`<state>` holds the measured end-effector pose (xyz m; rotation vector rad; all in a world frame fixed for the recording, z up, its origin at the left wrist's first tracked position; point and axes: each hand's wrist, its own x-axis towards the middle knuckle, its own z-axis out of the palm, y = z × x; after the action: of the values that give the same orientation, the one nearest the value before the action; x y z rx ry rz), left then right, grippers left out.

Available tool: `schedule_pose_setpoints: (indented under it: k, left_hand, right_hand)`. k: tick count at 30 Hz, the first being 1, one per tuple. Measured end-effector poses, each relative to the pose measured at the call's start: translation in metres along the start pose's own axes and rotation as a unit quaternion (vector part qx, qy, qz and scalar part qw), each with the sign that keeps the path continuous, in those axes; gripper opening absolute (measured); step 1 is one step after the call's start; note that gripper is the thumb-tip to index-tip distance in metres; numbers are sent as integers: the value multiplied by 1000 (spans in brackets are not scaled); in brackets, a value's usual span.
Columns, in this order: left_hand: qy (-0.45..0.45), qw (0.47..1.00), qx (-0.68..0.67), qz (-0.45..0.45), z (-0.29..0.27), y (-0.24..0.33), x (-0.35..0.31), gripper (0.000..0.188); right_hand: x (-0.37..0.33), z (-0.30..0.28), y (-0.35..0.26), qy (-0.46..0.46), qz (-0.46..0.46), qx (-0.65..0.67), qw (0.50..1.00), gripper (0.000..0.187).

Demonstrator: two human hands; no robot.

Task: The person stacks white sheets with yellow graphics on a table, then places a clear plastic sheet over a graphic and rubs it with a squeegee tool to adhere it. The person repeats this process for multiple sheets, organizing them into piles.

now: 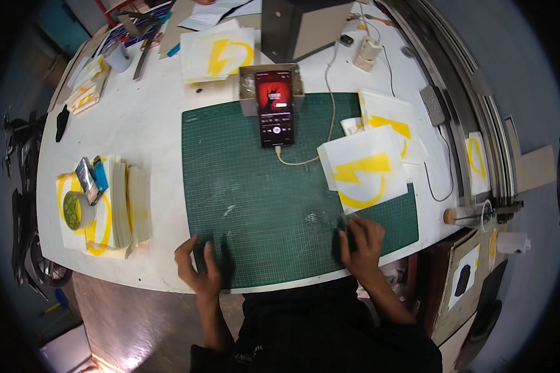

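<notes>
Over the near left edge of the green cutting mat (255, 205), my left hand (199, 267) is open and holds nothing, its thumb and forefinger apart. My right hand (363, 244) hovers near the mat's front right part, thumb and fingers spread. Its fingertips come close to the lower corner of a white sheet with a yellow printed shape (364, 171); whether they touch it, I cannot tell. That sheet lies on the mat's right side, overlapping another white-and-yellow sheet (386, 118). At the mat's far edge a lit phone (275, 109) leans upright against a small cardboard box (247, 99).
At left, a thick stack of white-and-yellow sheets (121, 205) bears a tape roll (78, 210) and a small blue object (99, 173). More sheets (218, 53) lie beyond the mat. A dark box (305, 28) stands behind the phone, whose charging cable (333, 93) runs to a white socket (367, 53).
</notes>
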<state>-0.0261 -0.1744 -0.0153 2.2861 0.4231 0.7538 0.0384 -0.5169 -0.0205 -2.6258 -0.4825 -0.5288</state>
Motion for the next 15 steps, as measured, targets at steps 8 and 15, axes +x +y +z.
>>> schedule_pose_setpoints:
  k: [8,15]
  left_hand:
    - [-250,944,-123,175,88,80,37,31]
    - [-337,903,-135,230,136,117,43,36]
  right_hand:
    - [-43,-21,27,-43,200,18,979,43]
    - [-58,-48,93,28,273,7,962,33]
